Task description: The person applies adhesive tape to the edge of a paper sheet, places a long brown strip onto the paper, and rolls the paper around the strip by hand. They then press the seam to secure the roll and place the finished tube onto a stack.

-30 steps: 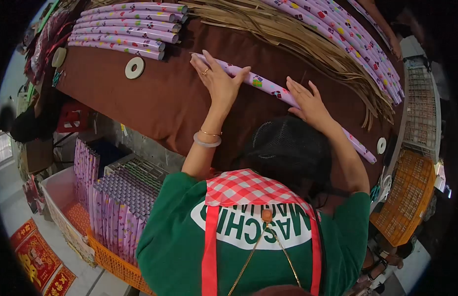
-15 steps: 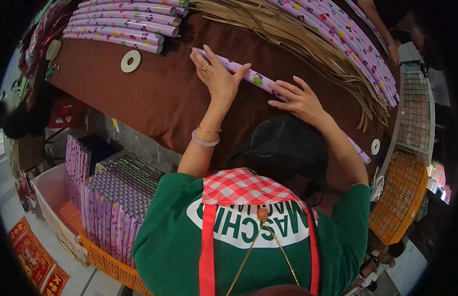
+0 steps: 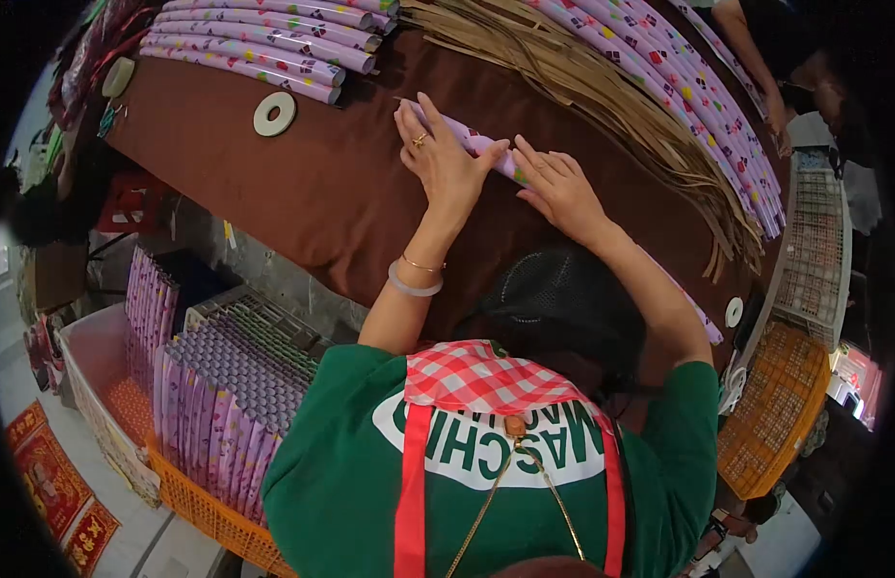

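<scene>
A slim lilac tube (image 3: pixel 463 132) with a colourful print lies slantwise on the brown cloth. My left hand (image 3: pixel 446 164) rests over its upper end, fingers stretched and apart, thumb reaching along it. Close beside that thumb, my right hand (image 3: pixel 566 193) lies on the tube with its fingers extended and fairly flat. Beyond my right forearm a lilac length (image 3: pixel 703 318) of the same kind shows; my arm hides whether it is the same tube. A black mesh item (image 3: pixel 539 294) is between my arms, in front of my red checked apron.
Similar tubes are laid out at the back left (image 3: pixel 245 48) and back right (image 3: pixel 659 77). Brown strips (image 3: pixel 602 106) lie between them. Tape rolls (image 3: pixel 274 114) sit on the cloth (image 3: pixel 313 193). An orange basket (image 3: pixel 192 496) holds upright tubes. Another person's arm (image 3: pixel 751 58) shows at right.
My right hand has slid up and left along the tube, close to my left hand, its fingers less spread. My left hand stays on the tube. The view has shifted slightly.
</scene>
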`<state>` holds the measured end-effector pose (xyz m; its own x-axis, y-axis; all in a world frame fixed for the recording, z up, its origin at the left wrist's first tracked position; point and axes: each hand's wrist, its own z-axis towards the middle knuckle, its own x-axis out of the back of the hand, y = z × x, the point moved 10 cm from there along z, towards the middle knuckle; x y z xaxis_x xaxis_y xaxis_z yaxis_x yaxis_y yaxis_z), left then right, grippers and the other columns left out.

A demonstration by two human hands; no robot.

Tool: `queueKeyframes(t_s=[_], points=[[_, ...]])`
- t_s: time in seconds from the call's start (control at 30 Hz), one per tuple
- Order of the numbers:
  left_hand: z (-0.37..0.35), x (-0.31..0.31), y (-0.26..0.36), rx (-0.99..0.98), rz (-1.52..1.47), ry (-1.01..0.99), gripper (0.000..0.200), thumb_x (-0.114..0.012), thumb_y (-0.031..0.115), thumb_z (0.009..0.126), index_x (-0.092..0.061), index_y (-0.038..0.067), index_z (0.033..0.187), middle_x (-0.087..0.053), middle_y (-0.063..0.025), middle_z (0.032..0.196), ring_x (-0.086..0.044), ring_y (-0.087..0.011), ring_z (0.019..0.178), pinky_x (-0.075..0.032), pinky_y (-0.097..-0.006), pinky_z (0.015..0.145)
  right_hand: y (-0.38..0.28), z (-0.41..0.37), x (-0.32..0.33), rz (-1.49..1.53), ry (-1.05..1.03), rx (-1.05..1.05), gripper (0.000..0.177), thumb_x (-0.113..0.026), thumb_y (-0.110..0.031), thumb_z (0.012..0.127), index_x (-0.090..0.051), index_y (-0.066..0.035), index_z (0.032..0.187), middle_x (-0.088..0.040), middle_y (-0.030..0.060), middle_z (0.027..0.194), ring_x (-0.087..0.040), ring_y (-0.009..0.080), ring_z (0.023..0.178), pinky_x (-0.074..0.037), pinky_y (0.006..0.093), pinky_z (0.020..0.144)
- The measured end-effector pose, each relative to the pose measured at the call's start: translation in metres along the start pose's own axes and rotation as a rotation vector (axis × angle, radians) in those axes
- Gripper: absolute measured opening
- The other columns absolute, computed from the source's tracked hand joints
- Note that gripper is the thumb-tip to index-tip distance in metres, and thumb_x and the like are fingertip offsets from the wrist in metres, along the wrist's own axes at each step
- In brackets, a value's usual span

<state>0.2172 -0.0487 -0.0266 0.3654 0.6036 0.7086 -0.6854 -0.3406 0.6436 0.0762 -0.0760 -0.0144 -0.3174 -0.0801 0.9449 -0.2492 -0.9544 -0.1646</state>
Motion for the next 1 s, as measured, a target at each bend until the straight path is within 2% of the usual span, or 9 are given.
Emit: queueKeyframes(t_s=[0.27,0.6,0.67,0.7,0.77,0.8,0.9,0.93,1.0], points=[[0.002,0.005,-0.009,0.1,-0.055,-0.01,0.115,-0.081,0.04,0.058,-0.011,0.005,0.143,-0.014,-0.0251,0.142,-0.02,-0.0401,0.13,-0.023,-0.0539,0.099,-0.002,-0.003,0.005,-0.008,-0.025,-0.009,0.057,-0.065,-0.016,0.078,-0.043,-0.004,0.129,-0.04,0.0104,0.138,-0.05,0.0206,0.111,-0.036,0.0364,0.095],[0.018,0.022,-0.047,0.28,-0.098,0.027,0.121,-0.083,0.037,0.054,-0.008,0.005,0.143,-0.015,-0.0245,0.141,-0.025,-0.0402,0.127,-0.024,-0.0509,0.1,-0.002,-0.004,0.001,-0.042,-0.044,-0.018,0.058,-0.064,-0.018,0.08,-0.041,-0.006,0.132,-0.039,0.0091,0.14,-0.048,0.0187,0.115,-0.031,0.0356,0.1],[0.02,0.028,-0.073,0.365,-0.151,0.133,0.125,-0.084,0.036,0.052,-0.006,0.003,0.143,-0.017,-0.0245,0.14,-0.026,-0.0393,0.127,-0.025,-0.0501,0.1,-0.002,-0.004,0.001,-0.037,-0.04,-0.015,0.058,-0.064,-0.018,0.08,-0.041,-0.006,0.132,-0.039,0.0091,0.14,-0.048,0.0187,0.114,-0.031,0.0356,0.1],[0.022,0.042,-0.066,0.396,-0.067,0.118,0.108,-0.079,0.029,0.064,-0.01,-0.001,0.142,-0.023,-0.0249,0.137,-0.035,-0.0365,0.122,-0.029,-0.0458,0.099,-0.002,-0.003,0.001,-0.034,-0.036,-0.013,0.058,-0.065,-0.018,0.08,-0.041,-0.006,0.132,-0.039,0.009,0.14,-0.049,0.0186,0.114,-0.031,0.0355,0.1],[0.023,0.043,-0.097,0.353,-0.36,0.318,0.084,-0.068,0.02,0.077,-0.017,-0.005,0.139,-0.032,-0.0253,0.132,-0.047,-0.032,0.11,-0.036,-0.0405,0.094,-0.002,-0.004,0.002,-0.035,-0.028,-0.01,0.059,-0.065,-0.017,0.079,-0.041,-0.005,0.131,-0.039,0.0092,0.14,-0.049,0.0188,0.113,-0.031,0.0356,0.099],[0.02,0.059,-0.096,0.34,-0.268,0.446,0.062,-0.058,0.013,0.085,-0.027,-0.007,0.134,-0.039,-0.0243,0.124,-0.053,-0.028,0.094,-0.041,-0.0364,0.087,-0.001,-0.006,0.004,-0.037,-0.021,-0.009,0.059,-0.065,-0.017,0.079,-0.042,-0.005,0.131,-0.039,0.0094,0.14,-0.05,0.0189,0.113,-0.032,0.0356,0.099],[0.023,0.059,-0.098,0.357,-0.401,0.399,0.052,-0.059,0.016,0.086,-0.037,-0.009,0.125,-0.042,-0.0221,0.118,-0.053,-0.0275,0.088,-0.043,-0.0363,0.082,-0.001,-0.006,0.004,-0.047,-0.026,-0.005,0.059,-0.066,-0.016,0.078,-0.042,-0.004,0.131,-0.039,0.01,0.139,-0.05,0.0195,0.111,-0.033,0.0358,0.098],[0.023,0.054,-0.093,0.377,-0.425,0.373,0.044,-0.058,0.024,0.087,-0.046,-0.008,0.114,-0.05,-0.0177,0.103,-0.053,-0.0267,0.085,-0.044,-0.0357,0.079,-0.002,-0.007,0.004,-0.047,-0.021,0.0,0.059,-0.066,-0.016,0.078,-0.042,-0.004,0.131,-0.039,0.01,0.139,-0.05,0.0195,0.111,-0.033,0.0358,0.098],[0.027,0.035,-0.09,0.414,-0.377,0.186,0.045,-0.06,0.033,0.086,-0.052,-0.006,0.108,-0.057,-0.0148,0.088,-0.055,-0.0259,0.083,-0.045,-0.0353,0.076,-0.001,-0.007,0.002,-0.054,-0.023,-0.009,0.061,-0.065,-0.016,0.077,-0.041,-0.003,0.131,-0.039,0.0102,0.14,-0.05,0.0194,0.113,-0.031,0.035,0.1]])
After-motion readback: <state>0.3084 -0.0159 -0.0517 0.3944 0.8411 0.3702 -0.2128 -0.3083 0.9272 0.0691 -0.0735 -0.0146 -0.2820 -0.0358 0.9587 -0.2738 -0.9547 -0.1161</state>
